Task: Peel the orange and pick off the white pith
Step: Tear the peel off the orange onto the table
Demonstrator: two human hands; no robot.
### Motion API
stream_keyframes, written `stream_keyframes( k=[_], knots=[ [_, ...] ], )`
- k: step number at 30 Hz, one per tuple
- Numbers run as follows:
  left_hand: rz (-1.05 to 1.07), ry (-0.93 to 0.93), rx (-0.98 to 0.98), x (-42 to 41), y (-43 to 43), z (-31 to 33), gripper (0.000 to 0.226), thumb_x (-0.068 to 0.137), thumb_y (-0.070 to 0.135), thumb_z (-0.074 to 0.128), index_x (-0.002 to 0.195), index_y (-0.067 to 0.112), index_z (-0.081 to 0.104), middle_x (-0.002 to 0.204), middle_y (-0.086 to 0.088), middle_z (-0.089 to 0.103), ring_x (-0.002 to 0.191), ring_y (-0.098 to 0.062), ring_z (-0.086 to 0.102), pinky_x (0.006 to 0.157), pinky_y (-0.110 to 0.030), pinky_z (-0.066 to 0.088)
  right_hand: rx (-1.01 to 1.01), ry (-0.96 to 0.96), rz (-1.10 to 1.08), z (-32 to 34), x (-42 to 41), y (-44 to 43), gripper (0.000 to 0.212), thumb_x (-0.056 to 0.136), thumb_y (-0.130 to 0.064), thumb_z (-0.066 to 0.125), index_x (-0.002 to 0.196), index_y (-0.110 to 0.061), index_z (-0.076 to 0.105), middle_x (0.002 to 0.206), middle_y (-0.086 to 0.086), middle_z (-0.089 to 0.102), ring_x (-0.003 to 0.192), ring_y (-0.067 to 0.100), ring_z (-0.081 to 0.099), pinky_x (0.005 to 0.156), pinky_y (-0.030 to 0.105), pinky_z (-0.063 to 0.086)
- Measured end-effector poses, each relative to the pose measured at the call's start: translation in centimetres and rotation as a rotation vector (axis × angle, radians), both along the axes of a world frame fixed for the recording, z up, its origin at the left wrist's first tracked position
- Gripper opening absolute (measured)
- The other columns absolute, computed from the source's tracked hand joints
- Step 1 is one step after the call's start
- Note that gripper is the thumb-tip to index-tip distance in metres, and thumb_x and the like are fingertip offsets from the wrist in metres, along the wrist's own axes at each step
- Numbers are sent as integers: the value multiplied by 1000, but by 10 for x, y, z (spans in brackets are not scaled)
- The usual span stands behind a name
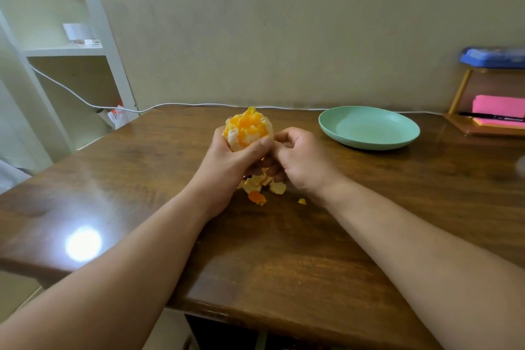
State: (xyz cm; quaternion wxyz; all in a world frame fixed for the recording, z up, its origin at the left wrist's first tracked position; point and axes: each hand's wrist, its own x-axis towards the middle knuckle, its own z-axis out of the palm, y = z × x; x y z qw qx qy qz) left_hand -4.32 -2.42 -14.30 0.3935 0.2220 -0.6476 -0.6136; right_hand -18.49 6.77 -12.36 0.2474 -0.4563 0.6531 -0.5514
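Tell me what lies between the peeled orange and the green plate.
Head view: the right hand beside the peeled orange, then bare brown wooden table up to the round green plate.

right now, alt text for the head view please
A person's left hand grips a mostly peeled orange above a brown wooden table, right hand pinching at its side. Peel scraps lie underneath; a round green plate sits further right.
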Motion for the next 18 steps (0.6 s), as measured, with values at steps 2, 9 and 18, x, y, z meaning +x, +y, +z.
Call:
stream_keyframes(
  k=[2, 9, 18],
  knots=[
    [15, -12, -7, 1, -1, 1, 79, 78, 47, 93, 138, 13, 54, 120, -16, 74, 108, -37, 76, 89, -53, 63, 1, -8, 17, 0, 2, 1, 12, 104, -25, 67, 110, -14, 66, 82, 6, 80, 63, 15, 71, 55, 27, 53],
    [-107, 167, 155, 0, 4, 9, 61, 94, 31, 73, 134, -12, 56, 97, -17, 62, 78, -24, 57, 65, -32, 50, -109, -346, 152, 3, -4, 1, 10, 104, -5, 53, 107, -8, 63, 69, 6, 70, 58, 16, 58, 50, 25, 43],
    [-213, 233, 361, 10, 4, 18, 34, 94, 30, 71, 119, 6, 66, 97, -11, 72, 68, -14, 55, 52, -20, 44, 33, -149, 211, 5, -14, 9, 24, 111, -36, 56, 114, -19, 73, 103, 1, 79, 89, 21, 72, 63, 32, 55]
  ],
)
